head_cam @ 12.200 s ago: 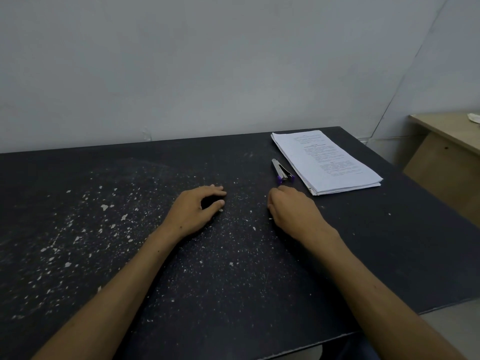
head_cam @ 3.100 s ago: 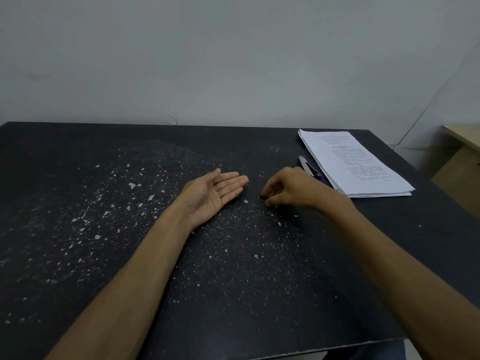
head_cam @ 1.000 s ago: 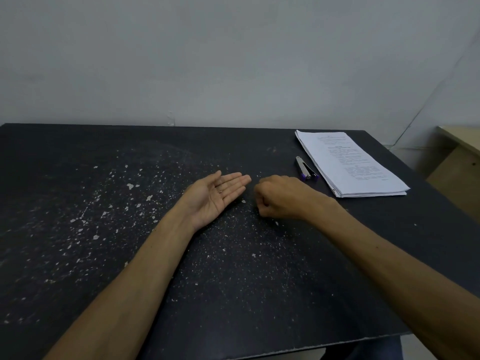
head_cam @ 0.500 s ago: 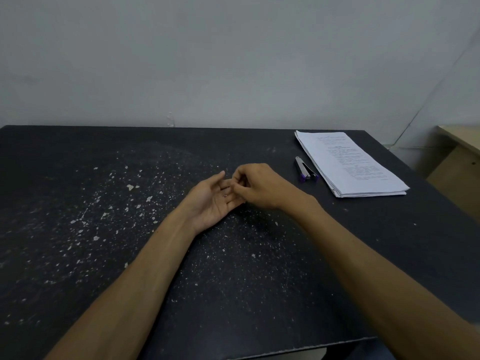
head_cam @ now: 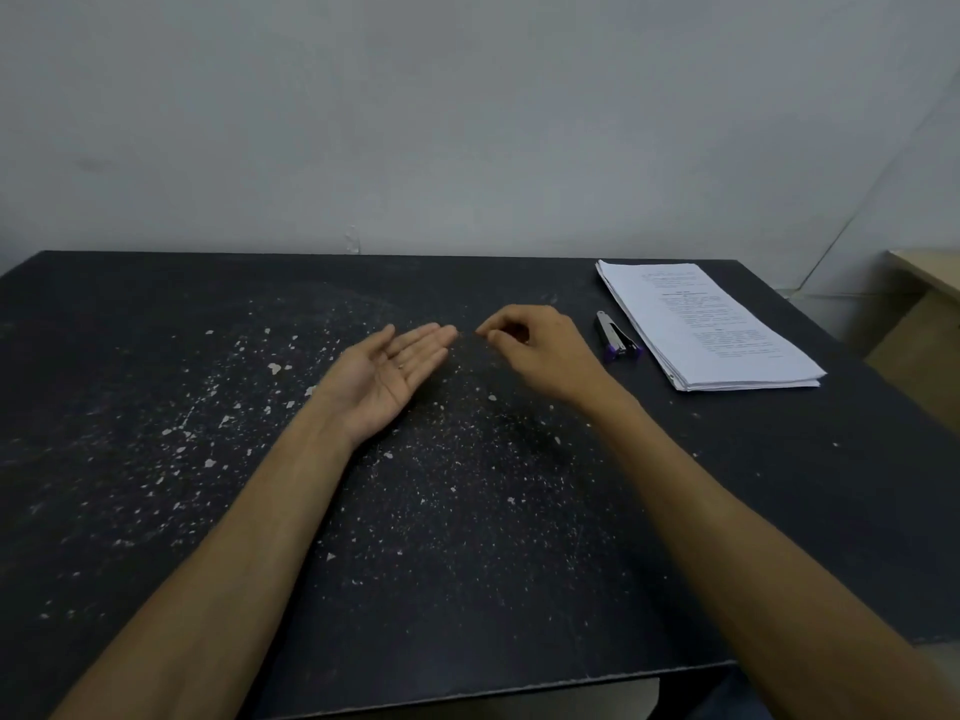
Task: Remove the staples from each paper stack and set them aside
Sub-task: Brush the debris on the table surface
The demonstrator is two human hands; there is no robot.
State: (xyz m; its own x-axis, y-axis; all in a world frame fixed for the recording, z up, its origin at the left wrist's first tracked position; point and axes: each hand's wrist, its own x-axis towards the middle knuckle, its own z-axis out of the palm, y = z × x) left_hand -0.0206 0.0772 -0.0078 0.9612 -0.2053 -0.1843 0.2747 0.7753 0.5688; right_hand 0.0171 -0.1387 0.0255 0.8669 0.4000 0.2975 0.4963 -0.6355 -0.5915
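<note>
My left hand [head_cam: 387,374] lies palm up on the black table [head_cam: 467,563], fingers straight, with a tiny staple [head_cam: 400,365] resting on the palm. My right hand [head_cam: 530,350] hovers just right of the left fingertips with its fingers curled and thumb meeting the forefinger; whether it pinches anything I cannot tell. A white paper stack [head_cam: 701,324] lies at the table's far right. The staple remover [head_cam: 615,337], metal with purple tips, lies between my right hand and the stack.
The table top is speckled with white flecks, mostly left and centre. A grey wall runs behind the table. A light wooden desk [head_cam: 930,283] stands at the far right beyond the table's edge.
Half a second ago my right fingers were over the left palm; they have now drawn back to the right. The left hand stays palm up.
</note>
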